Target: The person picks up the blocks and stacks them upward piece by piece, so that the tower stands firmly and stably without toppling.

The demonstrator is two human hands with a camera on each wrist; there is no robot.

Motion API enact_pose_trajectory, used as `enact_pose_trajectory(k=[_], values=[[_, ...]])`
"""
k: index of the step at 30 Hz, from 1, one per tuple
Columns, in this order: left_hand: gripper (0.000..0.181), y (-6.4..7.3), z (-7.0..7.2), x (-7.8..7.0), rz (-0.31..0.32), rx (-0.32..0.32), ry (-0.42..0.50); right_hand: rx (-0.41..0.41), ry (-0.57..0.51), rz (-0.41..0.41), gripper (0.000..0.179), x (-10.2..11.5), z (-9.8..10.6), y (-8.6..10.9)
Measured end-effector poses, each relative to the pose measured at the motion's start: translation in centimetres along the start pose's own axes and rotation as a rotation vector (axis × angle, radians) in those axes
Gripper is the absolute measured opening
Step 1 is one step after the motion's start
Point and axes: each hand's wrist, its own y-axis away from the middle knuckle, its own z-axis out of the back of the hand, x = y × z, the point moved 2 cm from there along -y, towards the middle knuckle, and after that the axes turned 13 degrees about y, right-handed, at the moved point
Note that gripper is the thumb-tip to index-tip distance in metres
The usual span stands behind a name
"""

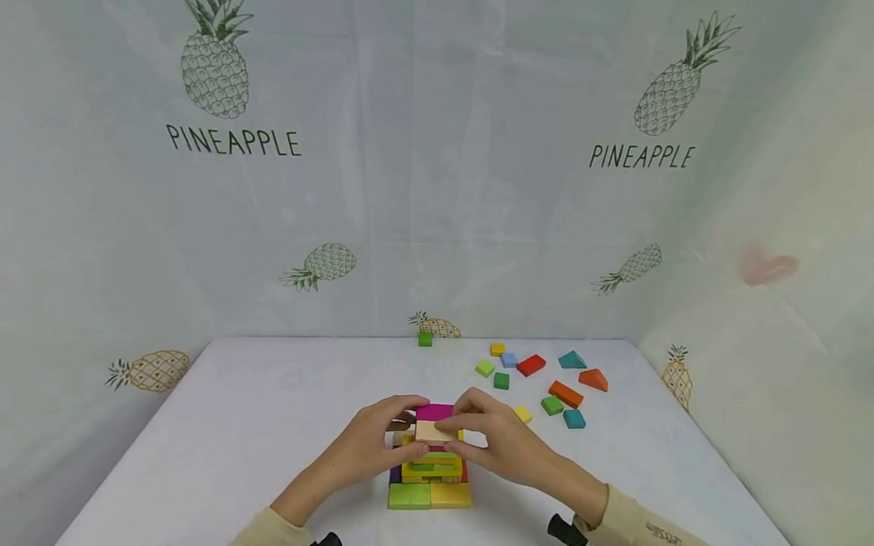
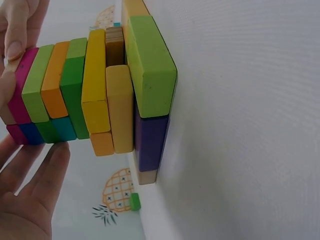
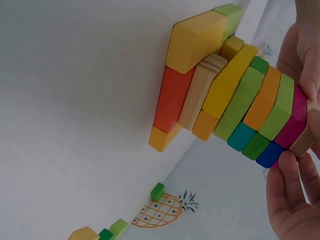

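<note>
A tower of coloured wooden blocks (image 1: 432,467) stands in front of the person, with a plain wooden block (image 1: 432,432) at its top. Beneath that block lies a magenta block (image 2: 26,95). My left hand (image 1: 372,444) holds the plain block from the left, thumb at the front and fingers round the back. From the right, my right hand (image 1: 503,440) pinches the same block between thumb and fingers, its index finger over the top face. In the right wrist view, fingertips of the right hand (image 3: 295,197) also touch the tower's upper side.
Loose blocks, including a red block (image 1: 531,365), a teal triangle (image 1: 572,360) and an orange-red triangle (image 1: 594,379), lie to the tower's right. A green cube (image 1: 425,339) sits at the white table's (image 1: 265,417) back edge. Behind hangs a pineapple-print curtain (image 1: 431,181).
</note>
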Motion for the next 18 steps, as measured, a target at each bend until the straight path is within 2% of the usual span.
enact_pose_trajectory(k=[5, 9, 13, 18], values=[[0.067, 0.3, -0.5, -0.1, -0.003, -0.011, -0.001, 0.014, -0.023, 0.023, 0.029, -0.3, 0.3, 0.4], [0.069, 0.6, -1.0, -0.2, 0.009, -0.020, -0.005, 0.003, -0.050, 0.017, 0.033, -1.6, 0.8, 0.3], [0.070, 0.8, -1.4, -0.3, 0.030, -0.036, -0.022, 0.003, -0.014, -0.028, 0.041, -4.6, 1.0, -0.5], [0.069, 1.2, -2.0, -0.4, 0.033, -0.048, -0.023, 0.109, 0.045, -0.134, 0.051, -9.0, 0.0, -2.0]])
